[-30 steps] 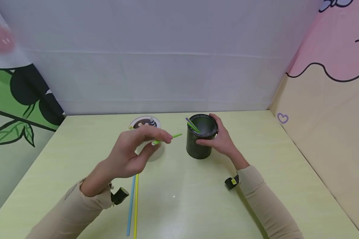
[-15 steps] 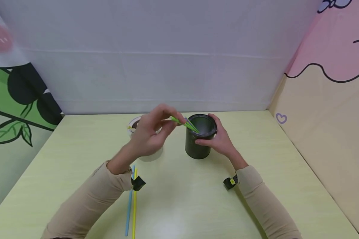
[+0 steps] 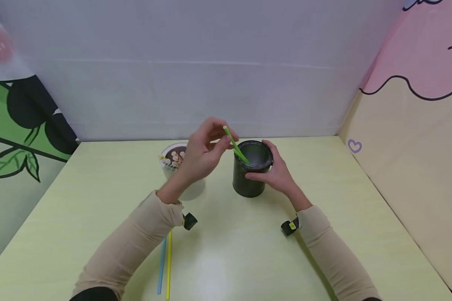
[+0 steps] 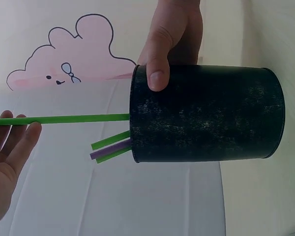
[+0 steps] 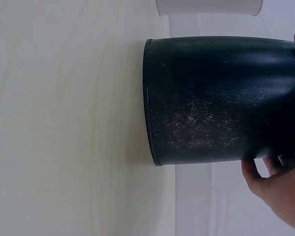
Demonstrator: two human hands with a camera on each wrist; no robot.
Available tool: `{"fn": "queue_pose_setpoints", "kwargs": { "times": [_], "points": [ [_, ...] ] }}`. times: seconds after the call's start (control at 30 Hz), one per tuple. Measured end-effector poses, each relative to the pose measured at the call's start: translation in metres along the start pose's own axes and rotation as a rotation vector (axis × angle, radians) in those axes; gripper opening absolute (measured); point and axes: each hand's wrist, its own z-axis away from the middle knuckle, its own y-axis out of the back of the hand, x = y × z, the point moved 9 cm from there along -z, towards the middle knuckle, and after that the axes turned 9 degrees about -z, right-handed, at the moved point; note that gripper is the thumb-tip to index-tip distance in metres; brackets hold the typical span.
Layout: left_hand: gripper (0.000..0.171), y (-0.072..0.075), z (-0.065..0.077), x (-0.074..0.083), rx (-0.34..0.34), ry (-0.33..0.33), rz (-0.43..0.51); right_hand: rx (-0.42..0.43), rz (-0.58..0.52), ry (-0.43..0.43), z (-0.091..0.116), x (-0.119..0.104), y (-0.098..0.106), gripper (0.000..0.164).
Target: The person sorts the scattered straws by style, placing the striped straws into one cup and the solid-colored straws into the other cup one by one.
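My left hand (image 3: 205,152) pinches a green drinking straw (image 3: 230,136) between thumb and fingers. The straw's lower end passes inside the rim of a dark, scuffed can (image 3: 247,186), which stands upright on the table. Around the can's upper right side, my right hand (image 3: 280,177) grips it, the thumb lying near the rim in the left wrist view. Beside the held straw, shorter lengths of green and one purple straw (image 4: 109,149) stick out of the can. Their lower ends are hidden within it.
Left of the can, partly behind my left hand, stands a white container (image 3: 195,192) with several light-tipped sticks in it. A blue straw (image 3: 161,267) and a yellow straw (image 3: 169,271) lie on the table (image 3: 226,259) near my left forearm. A pale wall rises behind the table.
My left hand has moved right and up from before the white container to the can, tilting the green straw from nearly level to steep with its end at the opening. My right hand has stayed put.
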Motion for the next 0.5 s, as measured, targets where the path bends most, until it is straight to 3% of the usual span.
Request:
{"fn": "queue_pose_setpoints", "kwargs": {
  "times": [0.5],
  "points": [
    [0.015,-0.017,0.002,-0.036,0.014,0.15,-0.013,0.001,-0.016,0.005,0.0,0.0,0.0,0.102]
  ]
}}
